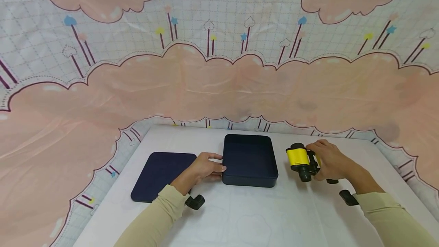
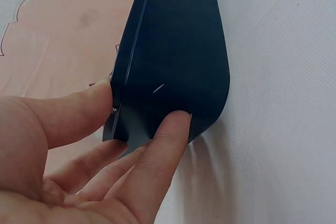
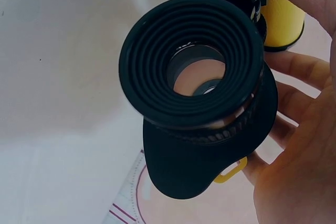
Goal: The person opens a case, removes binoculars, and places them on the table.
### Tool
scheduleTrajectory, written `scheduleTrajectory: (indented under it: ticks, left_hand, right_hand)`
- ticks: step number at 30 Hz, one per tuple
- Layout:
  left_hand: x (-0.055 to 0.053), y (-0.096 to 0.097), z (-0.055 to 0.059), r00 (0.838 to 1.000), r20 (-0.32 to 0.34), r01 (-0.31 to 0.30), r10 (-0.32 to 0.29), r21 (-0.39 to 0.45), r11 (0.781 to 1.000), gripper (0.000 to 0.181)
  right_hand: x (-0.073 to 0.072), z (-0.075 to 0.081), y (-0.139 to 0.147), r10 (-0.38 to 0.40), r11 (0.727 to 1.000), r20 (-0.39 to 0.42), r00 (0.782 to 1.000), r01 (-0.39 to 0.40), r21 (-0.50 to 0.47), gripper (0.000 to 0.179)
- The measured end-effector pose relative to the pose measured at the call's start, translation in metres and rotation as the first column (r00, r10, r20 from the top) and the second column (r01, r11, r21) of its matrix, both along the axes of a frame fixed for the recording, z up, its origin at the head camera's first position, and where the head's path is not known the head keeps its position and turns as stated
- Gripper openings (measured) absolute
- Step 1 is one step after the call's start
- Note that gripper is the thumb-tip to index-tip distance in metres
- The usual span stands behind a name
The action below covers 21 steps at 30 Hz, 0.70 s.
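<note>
A dark navy box (image 1: 249, 159) stands with its top uncovered near the middle of the table. My left hand (image 1: 205, 166) touches the box's left side; in the left wrist view the thumb (image 2: 79, 116) lies at the rim and a straight finger (image 2: 170, 135) presses the outer wall. A flat navy lid (image 1: 164, 174) lies left of the box, partly behind the left forearm. To the right, my right hand (image 1: 330, 160) grips yellow and black binoculars (image 1: 298, 157) around one barrel, eyepieces towards me. An eyepiece (image 3: 152, 66) fills much of the right wrist view.
A white cloth covers the table (image 1: 253, 216). Behind it hangs a patterned pink and white curtain (image 1: 219, 90). Black wrist devices (image 1: 195, 202) stick out beside both cuffs.
</note>
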<state>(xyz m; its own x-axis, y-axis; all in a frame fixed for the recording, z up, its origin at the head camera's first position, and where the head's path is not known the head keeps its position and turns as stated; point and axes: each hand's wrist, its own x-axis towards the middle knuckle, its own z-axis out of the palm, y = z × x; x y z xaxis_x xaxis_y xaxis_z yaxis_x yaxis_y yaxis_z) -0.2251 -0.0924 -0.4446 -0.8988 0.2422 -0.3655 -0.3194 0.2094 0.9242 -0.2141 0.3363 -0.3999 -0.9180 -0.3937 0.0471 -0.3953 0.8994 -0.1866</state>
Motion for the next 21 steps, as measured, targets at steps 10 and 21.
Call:
scheduleTrajectory:
  ticks: [10,21]
  left_hand:
    - [0.0011,0.0008,-0.0012,1.0,0.002,-0.007,0.007,-0.008,1.0,0.057]
    - [0.0007,0.0029,0.0005,1.0,0.001,-0.011,0.011,-0.009,1.0,0.057]
  right_hand:
    - [0.0025,-0.0019,0.0016,-0.007,1.0,0.014,1.0,0.007,-0.009,0.095]
    - [-0.0014,-0.0047,0.0057,-0.005,1.0,0.02,1.0,0.005,-0.007,0.097]
